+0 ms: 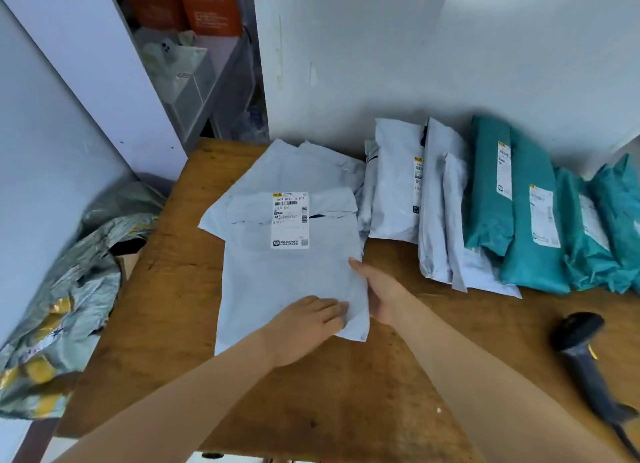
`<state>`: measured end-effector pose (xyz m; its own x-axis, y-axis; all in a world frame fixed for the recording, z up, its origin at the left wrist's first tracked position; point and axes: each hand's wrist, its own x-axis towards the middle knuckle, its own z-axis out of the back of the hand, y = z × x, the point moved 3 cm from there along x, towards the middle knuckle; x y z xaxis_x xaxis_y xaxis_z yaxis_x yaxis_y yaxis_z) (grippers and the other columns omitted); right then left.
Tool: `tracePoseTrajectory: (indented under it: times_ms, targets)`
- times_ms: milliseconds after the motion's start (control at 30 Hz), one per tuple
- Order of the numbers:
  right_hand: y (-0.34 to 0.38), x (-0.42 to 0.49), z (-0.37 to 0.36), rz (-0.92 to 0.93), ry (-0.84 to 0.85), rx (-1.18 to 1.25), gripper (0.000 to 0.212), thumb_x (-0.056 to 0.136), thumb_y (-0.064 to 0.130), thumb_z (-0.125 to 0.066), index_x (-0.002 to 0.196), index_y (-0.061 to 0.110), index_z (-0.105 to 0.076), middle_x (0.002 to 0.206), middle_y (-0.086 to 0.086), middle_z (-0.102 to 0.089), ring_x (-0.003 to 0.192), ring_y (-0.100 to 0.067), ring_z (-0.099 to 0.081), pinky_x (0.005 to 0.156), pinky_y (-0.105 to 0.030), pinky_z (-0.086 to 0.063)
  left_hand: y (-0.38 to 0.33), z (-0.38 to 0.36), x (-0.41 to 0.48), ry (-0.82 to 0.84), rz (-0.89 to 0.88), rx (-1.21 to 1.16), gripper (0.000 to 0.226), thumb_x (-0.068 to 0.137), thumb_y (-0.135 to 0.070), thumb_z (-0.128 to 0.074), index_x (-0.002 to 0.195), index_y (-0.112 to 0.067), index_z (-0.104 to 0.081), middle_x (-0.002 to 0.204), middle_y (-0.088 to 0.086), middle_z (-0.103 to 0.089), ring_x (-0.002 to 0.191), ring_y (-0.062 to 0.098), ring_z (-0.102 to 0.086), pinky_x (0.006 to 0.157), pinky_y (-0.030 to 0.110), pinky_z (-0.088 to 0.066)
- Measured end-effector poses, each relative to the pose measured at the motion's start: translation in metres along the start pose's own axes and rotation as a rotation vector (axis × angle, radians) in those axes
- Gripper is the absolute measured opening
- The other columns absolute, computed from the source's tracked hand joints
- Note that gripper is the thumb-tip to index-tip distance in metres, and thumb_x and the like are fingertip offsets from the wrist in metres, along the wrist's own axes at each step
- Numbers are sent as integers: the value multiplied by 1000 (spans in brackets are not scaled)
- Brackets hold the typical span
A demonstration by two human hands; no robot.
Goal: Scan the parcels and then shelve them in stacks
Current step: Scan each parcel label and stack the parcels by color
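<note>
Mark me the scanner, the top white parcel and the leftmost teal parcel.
scanner (576, 329): head view, on its dark head.
top white parcel (277, 279): head view, on bare plastic at its middle.
leftmost teal parcel (485, 199): head view, on its bare teal face.

Four teal parcels (533, 227) along the worktop's (166, 289) back edge, at least six white parcels (287, 275) (overlaps hide the rest), one scanner (585, 351) near the right edge.
</note>
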<state>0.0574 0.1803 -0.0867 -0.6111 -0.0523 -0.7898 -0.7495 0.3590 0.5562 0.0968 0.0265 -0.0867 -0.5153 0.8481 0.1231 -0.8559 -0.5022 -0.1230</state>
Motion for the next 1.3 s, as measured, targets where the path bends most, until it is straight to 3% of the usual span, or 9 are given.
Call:
tracePoseTrajectory:
  times_ms: [133, 267, 367, 533, 667, 800, 967, 1067, 1300]
  targets:
    - [-24, -8, 28, 15, -151, -209, 37, 78, -4, -72, 113, 2, -65, 117, -16, -68, 98, -31, -67, 83, -41, -55, -2, -15, -26, -17, 37, -45, 37, 96, -49, -32, 115, -25, -53, 130, 4, -60, 113, 18, -62, 98, 28, -45]
    - [-41, -27, 68, 6, -287, -247, 39, 77, -7, -71, 115, -1, -63, 108, -14, -69, 92, -33, -67, 83, -42, -54, 31, -21, -60, -265, 1009, -511, 41, 94, -32, -47, 128, -10, -47, 133, 14, -48, 124, 32, -46, 107, 39, -35]
    - [-61, -47, 96, -25, -351, -291, 35, 78, -7, -69, 113, -2, -63, 110, -17, -67, 86, -31, -64, 77, -40, -51, 25, -28, -68, -84, 1392, -665, 68, 87, -34, -62, 140, -5, -31, 139, 17, -36, 129, 35, -37, 106, 46, -34]
    - [-67, -58, 137, 0, -499, -585, 36, 76, 10, -74, 108, 0, -63, 101, -11, -62, 89, -27, -59, 74, -35, -47, -9, -42, -32, -86, 1320, -1192, 33, 81, -15, -72, 106, -6, -54, 100, 8, -59, 94, 24, -59, 79, 32, -46]
    - [-54, -63, 167, -46, -497, -944, 37, 76, 27, -75, 102, 8, -57, 97, -6, -56, 88, -21, -55, 70, -30, -49, -33, -49, -16, -110, 1302, -1169, 18, 82, -5, -69, 86, -4, -51, 74, 10, -50, 66, 18, -46, 59, 27, -38]
    - [-36, -84, 208, 93, -609, -1082, 21, 82, 29, -66, 87, 11, -58, 85, -5, -57, 76, -19, -57, 66, -32, -48, -59, -54, -10, -163, 1314, -1266, 16, 84, -2, -66, 98, -6, -59, 94, 12, -62, 87, 26, -59, 82, 42, -50]
    - [-10, -106, 285, 290, -1030, -1279, 66, 87, 24, -63, 142, 9, -28, 144, -21, -34, 130, -39, -36, 102, -48, -37, -81, -58, -10, -241, 1365, -1253, 22, 84, -1, -66, 106, -5, -61, 98, 10, -65, 91, 28, -61, 80, 39, -51]
    - [-4, -99, 329, 105, -1032, -1108, 89, 84, 23, -66, 151, 11, -8, 153, -23, -22, 140, -41, -23, 112, -50, -26, -79, -59, -14, -224, 1377, -1220, 21, 84, -3, -66, 105, -1, -63, 100, 14, -66, 90, 30, -61, 82, 44, -50]
    - [-11, -97, 340, 171, -881, -1115, 59, 84, 17, -64, 133, 2, -35, 132, -25, -45, 116, -42, -48, 90, -46, -46, -81, -61, -25, -211, 1427, -1211, 18, 81, -3, -70, 97, 2, -64, 94, 20, -65, 86, 29, -59, 87, 48, -48]
